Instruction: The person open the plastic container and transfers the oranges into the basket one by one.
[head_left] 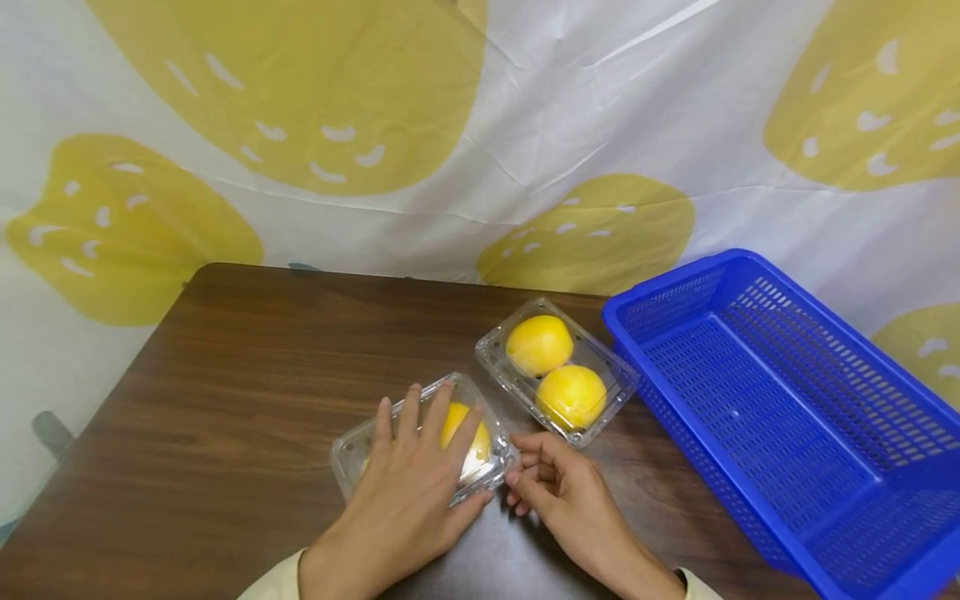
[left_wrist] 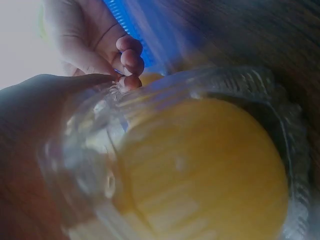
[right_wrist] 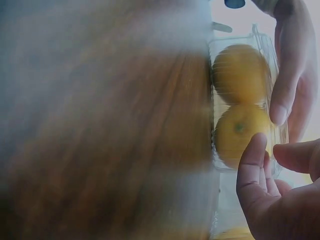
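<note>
A clear plastic clamshell box (head_left: 352,458) with two round yellow fruits (right_wrist: 240,74) lies on the table. My left hand (head_left: 416,475) rests on its lid, fingers straight and spread, partly hiding the fruit. At the box's near right corner, my right hand (head_left: 566,492) pinches the rim between thumb and curled fingers. The left wrist view shows one fruit (left_wrist: 210,170) close up through the plastic, with the right fingertips at the rim behind it. Just beyond the right hand sits a second clamshell box (head_left: 510,377), closed over two yellow fruits (head_left: 572,397).
A blue perforated plastic basket (head_left: 757,417) stands at the right, its rim beside the second box. The dark wood table (head_left: 247,392) extends to the left. Behind it hangs a white cloth (head_left: 540,108) printed with large yellow fruit shapes.
</note>
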